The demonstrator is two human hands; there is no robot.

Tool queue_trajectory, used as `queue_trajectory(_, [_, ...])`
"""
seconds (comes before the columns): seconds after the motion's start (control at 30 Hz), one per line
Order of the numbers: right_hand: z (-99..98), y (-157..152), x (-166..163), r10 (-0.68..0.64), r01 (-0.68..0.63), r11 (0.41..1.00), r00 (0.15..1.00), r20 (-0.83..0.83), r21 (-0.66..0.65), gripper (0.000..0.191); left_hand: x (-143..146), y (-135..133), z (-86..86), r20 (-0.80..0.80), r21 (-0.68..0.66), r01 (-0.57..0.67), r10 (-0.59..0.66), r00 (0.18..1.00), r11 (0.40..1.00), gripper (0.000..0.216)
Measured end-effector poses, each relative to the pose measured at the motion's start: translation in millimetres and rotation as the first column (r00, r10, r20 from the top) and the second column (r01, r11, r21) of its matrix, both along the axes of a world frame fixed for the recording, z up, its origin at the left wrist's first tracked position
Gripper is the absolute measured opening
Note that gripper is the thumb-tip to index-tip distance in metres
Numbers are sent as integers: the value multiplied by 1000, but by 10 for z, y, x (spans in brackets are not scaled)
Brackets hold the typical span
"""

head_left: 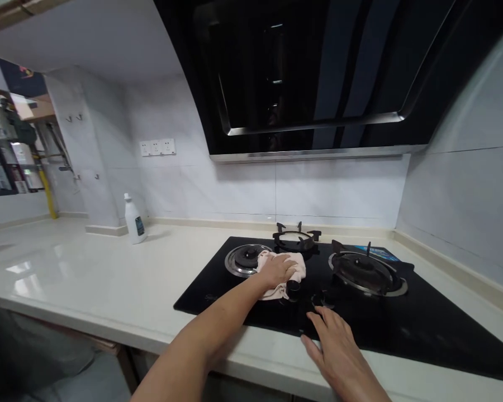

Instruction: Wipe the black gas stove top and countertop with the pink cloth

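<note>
My left hand (278,270) presses a pale pink cloth (295,267) onto the black glass gas hob (276,318), its fingers curved over the fabric. The cloth lies bunched beside the left burner (248,258) and reaches up to a black control knob (293,287). My right hand (334,341) is open and holds nothing, with fingers apart over the hob's front edge. Its fingertips are close to a second knob area (323,300), and I cannot tell whether they touch it. A loose black pan support (295,239) stands behind the cloth. The right burner (365,272) has its support in place.
A white bottle (134,222) stands on the cream countertop (88,273) at the left. The black range hood (310,84) slopes low over the hob. Wall sockets (157,147) are behind. At the far left edge a bit of skin shows, perhaps another person's.
</note>
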State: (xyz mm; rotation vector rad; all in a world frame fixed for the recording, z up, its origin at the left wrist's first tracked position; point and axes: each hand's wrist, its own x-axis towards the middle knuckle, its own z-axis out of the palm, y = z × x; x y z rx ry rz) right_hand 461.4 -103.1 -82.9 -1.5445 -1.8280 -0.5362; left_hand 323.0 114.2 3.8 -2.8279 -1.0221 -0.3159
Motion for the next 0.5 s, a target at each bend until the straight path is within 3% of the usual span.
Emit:
queue_trajectory(0.27, [87,-40,2,-2,2,998,1000,-8,-66,37,460,275,23,9,-3,-27,27,1000,1000,46])
queue_trajectory(0.5, [103,-47,80,18,-23,992,999,-46,-127,40,216,-4,6,18,-48,-47,48,999,998,50])
